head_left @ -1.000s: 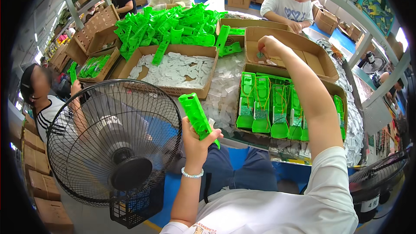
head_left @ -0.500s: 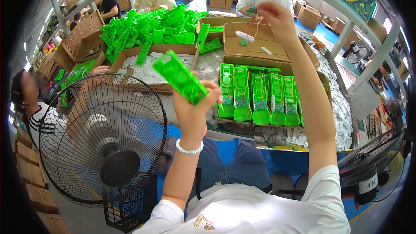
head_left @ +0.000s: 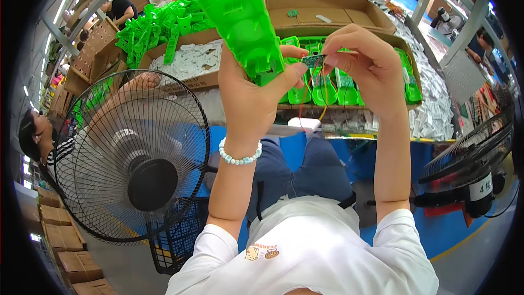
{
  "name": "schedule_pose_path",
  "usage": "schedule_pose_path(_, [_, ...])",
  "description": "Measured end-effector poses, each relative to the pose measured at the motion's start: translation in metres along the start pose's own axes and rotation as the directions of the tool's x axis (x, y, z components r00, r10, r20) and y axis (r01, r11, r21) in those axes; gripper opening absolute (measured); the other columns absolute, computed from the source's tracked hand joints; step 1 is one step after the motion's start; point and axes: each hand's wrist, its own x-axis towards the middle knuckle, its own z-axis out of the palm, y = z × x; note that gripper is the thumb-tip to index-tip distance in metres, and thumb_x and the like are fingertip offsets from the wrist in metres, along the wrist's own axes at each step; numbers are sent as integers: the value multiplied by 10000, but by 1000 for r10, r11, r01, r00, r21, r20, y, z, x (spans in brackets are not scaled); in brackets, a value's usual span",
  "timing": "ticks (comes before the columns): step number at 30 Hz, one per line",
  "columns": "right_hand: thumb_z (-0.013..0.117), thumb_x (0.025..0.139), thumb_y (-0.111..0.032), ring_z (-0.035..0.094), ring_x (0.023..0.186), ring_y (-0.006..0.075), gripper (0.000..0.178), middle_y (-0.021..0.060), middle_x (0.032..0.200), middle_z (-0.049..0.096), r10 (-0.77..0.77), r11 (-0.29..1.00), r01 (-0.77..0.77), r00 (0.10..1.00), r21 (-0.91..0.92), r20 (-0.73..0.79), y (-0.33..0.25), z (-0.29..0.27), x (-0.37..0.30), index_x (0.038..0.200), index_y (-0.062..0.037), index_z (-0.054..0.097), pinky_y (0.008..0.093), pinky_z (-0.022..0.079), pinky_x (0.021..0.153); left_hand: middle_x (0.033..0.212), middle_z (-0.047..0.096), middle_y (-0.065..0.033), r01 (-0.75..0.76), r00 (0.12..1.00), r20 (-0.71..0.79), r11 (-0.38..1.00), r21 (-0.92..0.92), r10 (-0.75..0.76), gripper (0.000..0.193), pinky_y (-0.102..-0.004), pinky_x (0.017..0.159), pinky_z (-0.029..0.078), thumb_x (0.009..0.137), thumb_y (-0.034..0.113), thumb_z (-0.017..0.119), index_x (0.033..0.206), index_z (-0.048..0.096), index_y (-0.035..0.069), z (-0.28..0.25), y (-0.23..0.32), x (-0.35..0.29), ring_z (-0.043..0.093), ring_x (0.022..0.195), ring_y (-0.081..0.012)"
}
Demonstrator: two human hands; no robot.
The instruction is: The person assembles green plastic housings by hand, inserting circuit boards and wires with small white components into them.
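Note:
My left hand [head_left: 248, 101] is closed round a green plastic housing [head_left: 243, 24], which stands tilted upward and shows its moulded inner side. The left thumb and a fingertip also meet at the left end of a small green circuit board [head_left: 312, 62]. Pinched at the board's other end are the fingers of my right hand [head_left: 376, 71]. Red and yellow wires [head_left: 326, 90] hang from the board. A white plastic piece [head_left: 304, 124] dangles below, seemingly on those wires. Behind both hands, several green housings [head_left: 348, 94] fitted with boards and wires stand in a row in a cardboard box.
A pile of green housings [head_left: 155, 30] lies at the back left, beside a carton of white pieces [head_left: 191, 61]. An open cardboard tray [head_left: 349, 3] is behind the row. Black fans stand left [head_left: 134, 158] and right [head_left: 464, 169]. Co-workers sit across the table and at left.
My right hand has come down and inward with the board, meeting my left hand. The green housing has been turned more upright. The white piece now hangs lower, and the view has shifted.

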Motion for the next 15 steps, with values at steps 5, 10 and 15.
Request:
schedule_pose_path(5, [622, 845, 55, 631, 775, 147, 114, 85, 891, 621, 66, 997, -62, 996, 55, -68, 11, 9, -27, 959, 46, 630, 261, 523, 674, 872, 665, -206, 6, 1000, -24, 1000, -24, -6, 540, -298, 573, 539, 701, -132, 705, 1135, 412, -1, -1, -14, -17, 642, 623, -200])
schedule_pose_path(10, [666, 850, -27, 627, 719, 125, 128, 74, 817, 658, 380, 904, -313, 900, 290, -213, 12, 25, -43, 953, 49, 652, 248, 511, 635, 835, 647, -165, 25, 990, -135, 999, -19, -28, 544, -310, 578, 543, 698, -148, 696, 1144, 414, -15, 7, -21, -29, 629, 607, -199])
schedule_pose_path(15, [659, 836, -14, 593, 642, 114, 92, 66, 779, 653, 396, 912, -309, 835, 269, -382, 11, 18, -54, 911, 41, 664, 238, 498, 601, 886, 614, -129, 197, 979, -52, 980, -29, -199, 380, -339, 610, 544, 892, 81, 621, 1207, 429, -12, 4, -25, -25, 633, 666, -210])
